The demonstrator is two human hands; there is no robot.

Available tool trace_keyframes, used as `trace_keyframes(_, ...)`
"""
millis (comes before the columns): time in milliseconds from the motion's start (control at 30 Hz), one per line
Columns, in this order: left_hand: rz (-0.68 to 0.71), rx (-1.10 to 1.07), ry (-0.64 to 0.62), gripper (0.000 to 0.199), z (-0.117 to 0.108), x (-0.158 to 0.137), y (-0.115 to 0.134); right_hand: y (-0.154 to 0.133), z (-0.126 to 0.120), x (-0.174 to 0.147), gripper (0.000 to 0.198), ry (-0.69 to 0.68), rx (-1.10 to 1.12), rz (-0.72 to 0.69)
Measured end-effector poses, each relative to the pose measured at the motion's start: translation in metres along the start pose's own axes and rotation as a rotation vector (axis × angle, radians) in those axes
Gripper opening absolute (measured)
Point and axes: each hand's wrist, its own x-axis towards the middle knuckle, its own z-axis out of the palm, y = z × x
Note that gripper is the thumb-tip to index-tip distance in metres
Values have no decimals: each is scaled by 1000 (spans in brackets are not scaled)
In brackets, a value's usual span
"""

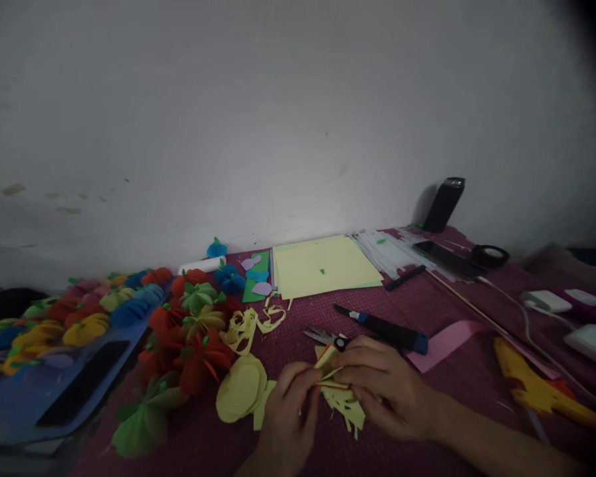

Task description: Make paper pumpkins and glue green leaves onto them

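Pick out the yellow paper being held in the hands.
It's the small folded piece with red-orange edging, held by the left hand and right hand; the round cutouts and large sheets lie flat on the table.

- folded piece [324, 356]: matt paper
- sheets [322, 262]: smooth, matt paper
- scissors [330, 340]: metal blades
- glue gun [530, 384]: smooth plastic
- counter [302, 318]: matt cloth covering
- stick [457, 295]: wood

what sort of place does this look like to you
Probably a paper-craft workspace, perhaps a small one: colourful pumpkin-like paper ornaments crowd the left side, pale yellow paper sheets lie near the wall, and what looks like a utility knife lies among the materials.
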Motion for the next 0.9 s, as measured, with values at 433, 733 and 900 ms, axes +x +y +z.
trace_keyframes(433,131,-14,-56,40,3,-11,-10,5,2,-3,38,20,98,50)
trace_keyframes(733,131,24,-16,34,3,-9,-7,4,0,-2,44,-9,58,45)
trace_keyframes(900,128,35,14,31,4,-9,-7,6,2,-5,39,10,43,47)
